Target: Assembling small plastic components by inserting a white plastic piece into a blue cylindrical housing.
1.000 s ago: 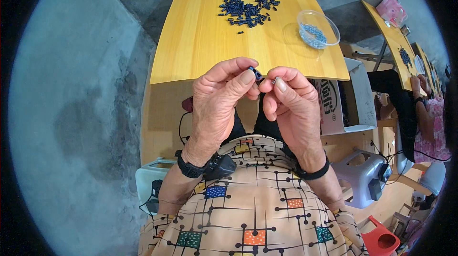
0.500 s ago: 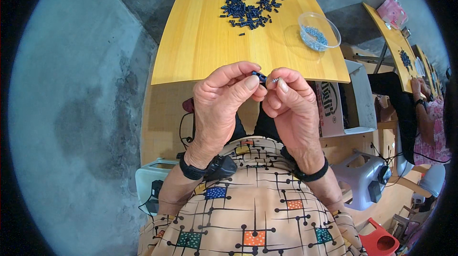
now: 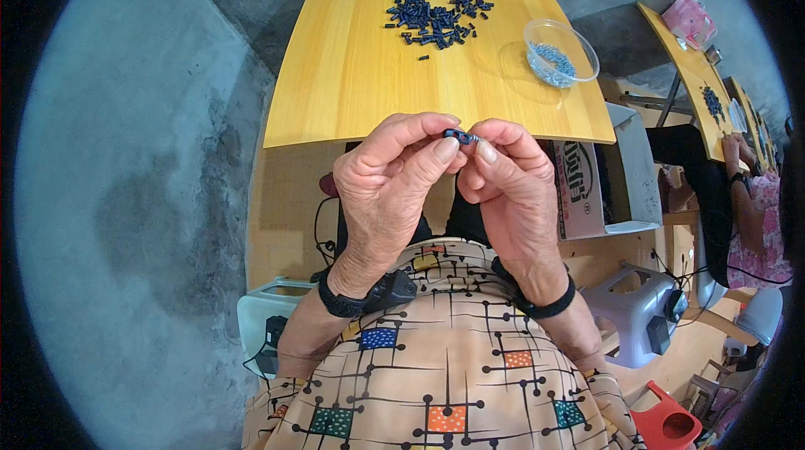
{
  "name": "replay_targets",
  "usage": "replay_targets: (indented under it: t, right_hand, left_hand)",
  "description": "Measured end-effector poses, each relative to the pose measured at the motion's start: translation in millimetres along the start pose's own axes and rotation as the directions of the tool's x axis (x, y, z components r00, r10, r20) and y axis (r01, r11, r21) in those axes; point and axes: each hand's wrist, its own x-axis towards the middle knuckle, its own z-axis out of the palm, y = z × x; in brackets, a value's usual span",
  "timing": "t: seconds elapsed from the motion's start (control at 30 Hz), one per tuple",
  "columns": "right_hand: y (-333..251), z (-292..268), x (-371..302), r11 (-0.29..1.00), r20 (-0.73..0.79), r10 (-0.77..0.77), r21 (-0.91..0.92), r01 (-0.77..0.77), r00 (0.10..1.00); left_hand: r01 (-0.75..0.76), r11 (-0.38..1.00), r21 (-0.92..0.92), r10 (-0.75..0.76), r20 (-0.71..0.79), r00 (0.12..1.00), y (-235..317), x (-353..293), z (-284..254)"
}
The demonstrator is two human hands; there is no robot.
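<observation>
just off the near edge of the tabletop (image 3: 352,72), in front of the person's patterned shirt (image 3: 444,349), two bare hands meet over a small part. the left grip (image 3: 377,177) is pinched between thumb and forefinger on a dark blue part (image 3: 457,136), short and with an opening in its upper face. the right grip (image 3: 520,190) is closed at the fingertips on a small silvery screw (image 3: 475,139), whose end is lined up with the right end of the dark blue part; they look to be touching, though the fingertips hide how far in the screw sits. each wrist wears a black band, the left band (image 3: 335,299) and the right band (image 3: 553,307).

toward the far side of the tabletop lies a loose pile (image 3: 415,10) of similar dark pieces, spread in a rough ring around a bare patch, with a few strays near it. to the right of the pile, near the right edge, stands a clear round bowl (image 3: 580,46) holding silvery-blue screws (image 3: 549,68). below that edge is an open carton (image 3: 637,173).

further right, a co-worker's hand (image 3: 731,150) is at another wooden table (image 3: 683,56), which carries a smaller dark heap (image 3: 713,104) and a pink bag (image 3: 689,22). a grey-lilac stool (image 3: 620,312) and a red stool (image 3: 662,421) stand at the lower right, a pale green stool (image 3: 256,316) at the left.
</observation>
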Motion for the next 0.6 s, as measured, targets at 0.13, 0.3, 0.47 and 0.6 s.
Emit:
replay_targets:
  t: [0.13, 0.3, 0.47, 0.6]
  right_hand:
    - [1.1, 0.0, 0.2, 1.000, -0.019, -0.007, -0.021, 0.007, 1.000]
    - [1.4, -0.9, 0.5, 0.997, -0.041, -0.010, -0.072, 0.007, 0.999]
    - [2.9, -0.8, 1.1, 0.993, -0.053, -0.028, -0.120, 0.021, 0.998]
    - [4.0, -4.0, 3.7, 0.996, -0.044, 0.004, -0.094, -0.008, 0.999]
  left_hand:
    - [-0.004, 1.000, 0.007, 0.004, 0.010, 1.000, -1.3, 0.0, -1.1]
    - [-0.044, 0.997, 0.069, 0.044, -0.008, 0.999, -2.8, -0.2, -1.2]
    - [-0.096, 0.985, 0.140, 0.099, -0.011, 0.995, -4.9, -1.5, 0.1]
    - [-0.069, 0.986, 0.153, 0.071, -0.009, 0.997, -5.0, -0.9, -0.2]
